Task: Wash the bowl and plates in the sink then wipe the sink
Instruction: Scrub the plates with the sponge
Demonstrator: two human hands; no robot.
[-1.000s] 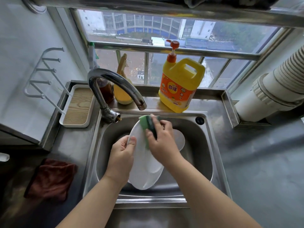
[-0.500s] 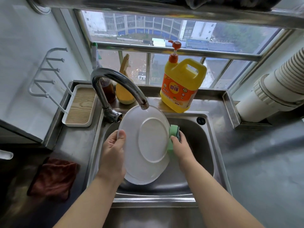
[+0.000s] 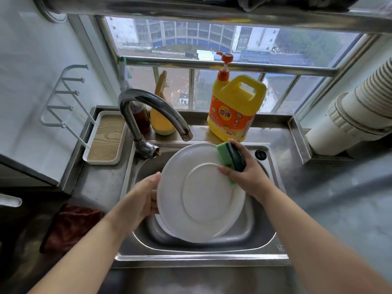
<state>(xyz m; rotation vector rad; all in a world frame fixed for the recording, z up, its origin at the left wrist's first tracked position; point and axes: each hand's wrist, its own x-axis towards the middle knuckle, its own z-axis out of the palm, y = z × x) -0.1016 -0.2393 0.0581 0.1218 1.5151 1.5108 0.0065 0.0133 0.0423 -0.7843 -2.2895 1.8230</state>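
A: Starting left of the sink (image 3: 273, 240), what's there?

B: A dark red cloth (image 3: 70, 225) on the counter, and a wood-lined tray (image 3: 106, 139) beside the faucet (image 3: 148, 111).

A: And the plate (image 3: 201, 194)?

B: Held over the sink basin, tilted up, its underside with the foot ring facing the camera. It looks slightly longer from top to bottom. Another white edge shows beneath it.

A: The hands?

B: The left hand (image 3: 140, 200) grips the plate's left rim, fingers curled behind it. The right hand (image 3: 248, 172) pinches a green sponge (image 3: 230, 160) against the plate's upper right rim, thumb on the plate's face.

A: Behind the sink?

B: A yellow detergent jug (image 3: 235, 109).
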